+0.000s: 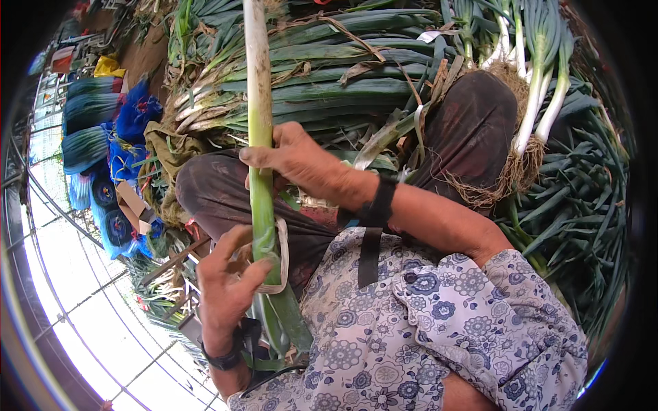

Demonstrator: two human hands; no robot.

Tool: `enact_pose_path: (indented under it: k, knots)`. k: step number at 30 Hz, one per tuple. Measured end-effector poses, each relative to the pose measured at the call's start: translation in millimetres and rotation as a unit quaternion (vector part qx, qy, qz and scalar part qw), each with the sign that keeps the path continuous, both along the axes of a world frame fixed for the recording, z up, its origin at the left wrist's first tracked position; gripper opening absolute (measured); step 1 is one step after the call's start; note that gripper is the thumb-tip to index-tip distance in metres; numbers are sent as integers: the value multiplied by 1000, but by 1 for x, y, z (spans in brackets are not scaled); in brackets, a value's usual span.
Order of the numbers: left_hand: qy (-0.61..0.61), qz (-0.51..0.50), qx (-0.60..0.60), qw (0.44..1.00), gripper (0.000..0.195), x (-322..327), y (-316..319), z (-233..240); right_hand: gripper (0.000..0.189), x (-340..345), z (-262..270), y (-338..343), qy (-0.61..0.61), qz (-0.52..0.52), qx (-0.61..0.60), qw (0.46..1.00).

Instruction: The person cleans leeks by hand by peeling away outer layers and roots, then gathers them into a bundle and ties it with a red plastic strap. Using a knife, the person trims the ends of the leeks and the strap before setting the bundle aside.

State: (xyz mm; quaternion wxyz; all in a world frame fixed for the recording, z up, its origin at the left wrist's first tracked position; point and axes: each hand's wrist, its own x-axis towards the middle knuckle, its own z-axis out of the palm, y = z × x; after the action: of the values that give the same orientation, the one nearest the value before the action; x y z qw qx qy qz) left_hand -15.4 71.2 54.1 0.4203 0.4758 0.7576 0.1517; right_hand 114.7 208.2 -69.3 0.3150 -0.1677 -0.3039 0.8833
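Note:
A thick green onion (261,103), white at the top and leafy green at the bottom, stands almost upright across my view. My right hand (308,162) grips its middle, the thumb lying across the stalk. Lower down, my left hand (229,277) is around the green part, with its thumb against the front and some fingers hidden behind. A pale flat band (284,251) loops loosely around the stalk beside my left hand. The leaf ends (280,323) reach down to my shirt (370,329). Both wrists wear dark straps.
Beyond my knees lies a large heap of green onions (349,92). More with roots (537,103) lean by my right knee (478,113), above dark green leaves (570,205). At left are bundled onions (87,149), blue netting (136,110), a cardboard box (134,205) and olive cloth (169,159).

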Motion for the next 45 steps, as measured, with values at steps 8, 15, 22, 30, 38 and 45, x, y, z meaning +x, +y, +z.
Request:
enact_pose_path:
  k: [8, 15, 22, 30, 38, 45]
  knots:
    - [-342, 41, 13, 939, 45, 5, 10, -38, 38, 25, -9, 13, 223, 97, -27, 970]
    - [-189, 112, 18, 975, 26, 11, 9, -51, 52, 30, -6, -14, -90, 97, 178, 975]
    - [-104, 133, 76, 983, 22, 13, -1, -68, 47, 22, -19, -28, -104, 37, 196, 974]
    - [155, 71, 159, 972, 24, -9, -10, -92, 28, 34, 11, -46, -46, -29, 241, 969]
    - [-133, 218, 140, 957, 18, -55, -16, -70, 40, 38, -30, 0, -419, -4, 550, 722]
    - [-349, 250, 100, 898, 29, -43, -18, -71, 48, 5, -22, -24, -300, -123, 471, 820]
